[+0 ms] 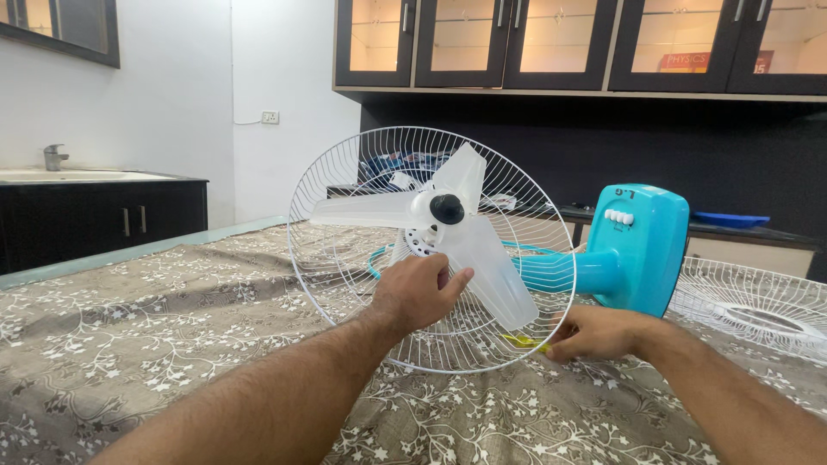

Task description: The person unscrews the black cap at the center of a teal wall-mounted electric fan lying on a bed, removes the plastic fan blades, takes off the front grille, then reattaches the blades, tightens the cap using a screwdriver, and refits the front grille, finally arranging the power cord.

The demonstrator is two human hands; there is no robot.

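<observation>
Both forearms come in from the near edge of the bed (129,344), which wears a grey-brown cover printed with white flowering branches. The left hand (419,291) is up against the rear wire guard (345,215), fingers loosely curled, fingertips touching the root of the lower blade just under the hub; whether it actually grips anything is hard to tell. The right hand (590,333) sits low on the cover by the guard's bottom rim, pinched around a small yellow piece (524,341) that is mostly hidden by the fingers. The fan lies on its side near the middle of the bed: a round white guard standing upright, three translucent white blades (482,250) and a black cap (446,208) at the centre. Its turquoise body (637,250) stretches away behind the wires, partly screened by them, with white buttons on top. At the bed's right edge a second white wire guard (758,306) lies flat, cut off by the frame. Farther off, a sink counter (86,176) with a tap stands left, and dark glass-fronted cabinets (560,43) hang above.
</observation>
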